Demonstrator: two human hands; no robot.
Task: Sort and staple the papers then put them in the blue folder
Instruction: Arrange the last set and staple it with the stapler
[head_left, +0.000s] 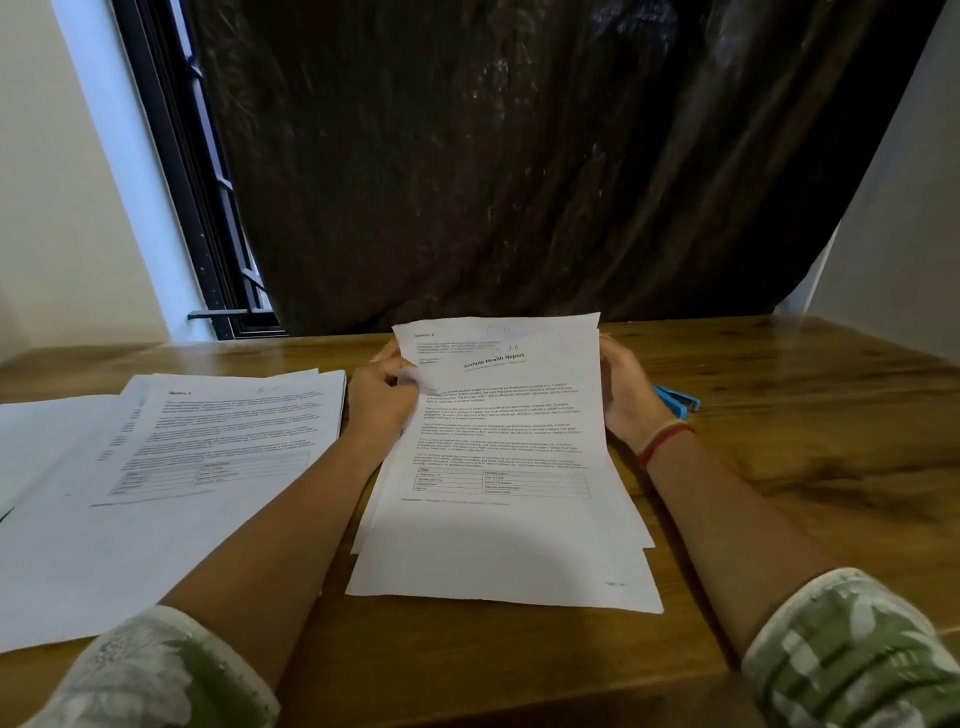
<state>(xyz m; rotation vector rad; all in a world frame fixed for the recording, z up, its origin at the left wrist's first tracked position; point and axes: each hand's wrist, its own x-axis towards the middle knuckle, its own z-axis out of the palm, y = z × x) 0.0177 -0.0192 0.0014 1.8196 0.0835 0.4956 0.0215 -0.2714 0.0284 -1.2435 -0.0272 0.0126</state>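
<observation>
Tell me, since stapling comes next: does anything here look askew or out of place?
Yes. The held sheets are not squared: their lower edges fan out in uneven steps. The left hand and right hand grip their upper sides. The side pile is also splayed.

A plain room set up for paperwork, seemingly a home or a small office. A grained wooden desk (789, 447) fills the foreground and carries printed papers (498, 519) and, at 2 o'clock, a blue stapler (678, 401). Bare white walls (62, 208) close in at 9 and 3 o'clock. A black-framed, barred window (208, 218) stands at 11 o'clock, and a dark glossy sheet (493, 156) hangs at 12.
</observation>
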